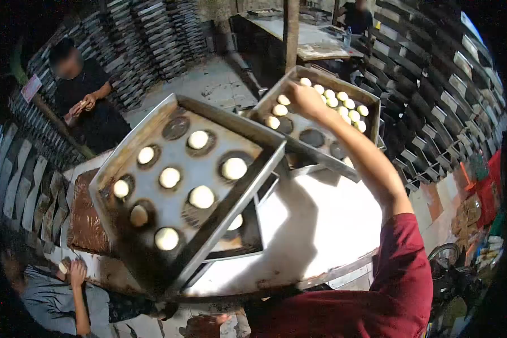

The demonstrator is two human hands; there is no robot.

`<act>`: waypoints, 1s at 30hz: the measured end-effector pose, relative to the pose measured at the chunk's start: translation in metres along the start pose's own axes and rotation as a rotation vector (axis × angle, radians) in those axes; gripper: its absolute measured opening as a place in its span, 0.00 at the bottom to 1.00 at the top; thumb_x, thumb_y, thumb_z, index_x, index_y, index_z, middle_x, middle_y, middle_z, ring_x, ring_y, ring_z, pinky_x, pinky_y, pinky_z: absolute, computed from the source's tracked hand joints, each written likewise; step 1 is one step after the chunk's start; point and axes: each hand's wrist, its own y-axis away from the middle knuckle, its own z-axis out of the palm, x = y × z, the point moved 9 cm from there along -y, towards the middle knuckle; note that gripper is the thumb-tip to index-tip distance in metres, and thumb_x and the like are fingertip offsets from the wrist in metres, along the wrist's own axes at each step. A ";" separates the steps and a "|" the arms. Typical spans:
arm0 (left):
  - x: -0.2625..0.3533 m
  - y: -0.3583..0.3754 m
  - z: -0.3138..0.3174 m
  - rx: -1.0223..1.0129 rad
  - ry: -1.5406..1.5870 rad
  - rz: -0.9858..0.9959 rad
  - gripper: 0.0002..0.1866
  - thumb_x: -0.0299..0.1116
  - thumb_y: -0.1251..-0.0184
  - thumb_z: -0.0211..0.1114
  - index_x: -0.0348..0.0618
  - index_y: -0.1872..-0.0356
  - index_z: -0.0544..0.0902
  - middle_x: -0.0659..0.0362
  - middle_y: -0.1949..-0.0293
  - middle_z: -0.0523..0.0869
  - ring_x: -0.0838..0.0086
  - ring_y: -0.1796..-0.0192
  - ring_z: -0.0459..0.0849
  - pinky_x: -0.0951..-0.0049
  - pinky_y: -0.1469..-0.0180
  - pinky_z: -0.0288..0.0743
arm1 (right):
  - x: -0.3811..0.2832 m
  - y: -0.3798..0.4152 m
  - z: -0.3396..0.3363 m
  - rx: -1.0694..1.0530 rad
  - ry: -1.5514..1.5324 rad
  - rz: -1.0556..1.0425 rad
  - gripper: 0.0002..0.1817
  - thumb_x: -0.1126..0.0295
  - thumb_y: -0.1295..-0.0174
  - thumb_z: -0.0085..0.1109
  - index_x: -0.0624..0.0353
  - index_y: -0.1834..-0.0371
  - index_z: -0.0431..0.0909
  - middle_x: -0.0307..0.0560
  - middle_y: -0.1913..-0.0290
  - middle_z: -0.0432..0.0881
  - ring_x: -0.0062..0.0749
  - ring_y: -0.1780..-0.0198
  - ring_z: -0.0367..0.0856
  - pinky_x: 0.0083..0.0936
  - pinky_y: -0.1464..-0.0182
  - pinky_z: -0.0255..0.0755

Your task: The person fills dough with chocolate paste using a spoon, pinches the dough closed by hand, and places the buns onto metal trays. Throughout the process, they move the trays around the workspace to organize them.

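Observation:
My right hand [308, 101] reaches over the far metal tray [372, 104], where several pale dough balls [349, 103] sit close together at the right. Its fingers curl down beside a dough ball [283, 99] near the left wall; what they hold, if anything, is hidden. Nearer to me, a large rusty-walled tray [186, 155] is tilted over another tray [248, 228]. Spaced-out dough balls [169, 178] lie in it on dark round marks, and one mark [176, 128] at its far corner is bare. My left hand does not show.
Beneath the trays is a white worktable [338, 214], with a brown plastic-covered block [87, 211] at its left. One person [90, 101] stands at the left holding something small; another's hand [78, 273] is at the lower left. Stacked trays [163, 39] line the walls; a wooden post [290, 34] stands behind.

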 end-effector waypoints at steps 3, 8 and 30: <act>0.023 0.008 0.011 -0.041 -0.070 -0.067 0.23 0.60 0.50 0.65 0.49 0.76 0.82 0.61 0.73 0.83 0.65 0.65 0.80 0.64 0.62 0.72 | 0.142 0.063 0.074 -0.348 0.095 -0.051 0.09 0.74 0.47 0.46 0.65 0.68 0.75 0.61 0.75 0.79 0.57 0.69 0.79 0.45 0.68 0.70; 0.076 -0.022 -0.011 -0.433 -0.089 -0.296 0.22 0.57 0.43 0.59 0.47 0.68 0.82 0.57 0.67 0.83 0.63 0.61 0.81 0.63 0.59 0.74 | 0.184 0.106 0.087 -0.516 0.252 0.045 0.10 0.76 0.48 0.47 0.68 0.63 0.72 0.65 0.67 0.78 0.54 0.64 0.79 0.40 0.63 0.71; -0.093 0.171 0.089 0.632 2.295 -0.967 0.27 0.53 0.27 0.40 0.37 0.47 0.72 0.54 0.51 0.79 0.66 0.48 0.78 0.66 0.46 0.71 | -0.503 0.398 0.050 -0.198 -1.197 -0.013 0.08 0.70 0.39 0.49 0.63 0.67 0.74 0.56 0.68 0.74 0.54 0.65 0.70 0.41 0.61 0.63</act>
